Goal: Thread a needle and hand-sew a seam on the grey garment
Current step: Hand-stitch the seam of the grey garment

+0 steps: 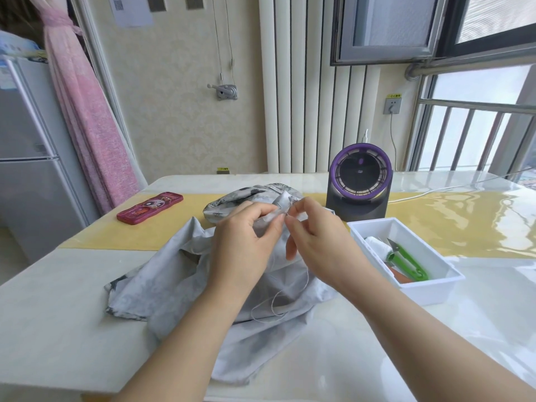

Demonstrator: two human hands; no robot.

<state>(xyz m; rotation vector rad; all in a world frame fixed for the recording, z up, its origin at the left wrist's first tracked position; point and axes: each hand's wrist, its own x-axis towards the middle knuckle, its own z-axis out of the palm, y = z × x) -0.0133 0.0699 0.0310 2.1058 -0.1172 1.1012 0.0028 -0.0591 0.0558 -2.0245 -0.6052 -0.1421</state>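
The grey garment (179, 274) lies crumpled across the middle of the white table. My left hand (246, 242) pinches a raised fold of it between thumb and fingers. Right beside it, my right hand (313, 236) pinches a thin needle (287, 213) at the fold's edge; the needle is barely visible. A pale thread (278, 300) hangs from the fold and loops loosely over the cloth below my hands.
A white tray (435, 288) at the right holds green thread snips (406, 261), a white spool and an orange item. Behind it stands a black and purple round device (359, 181) with a cable. A red phone (149, 207) lies on the yellow runner at the left.
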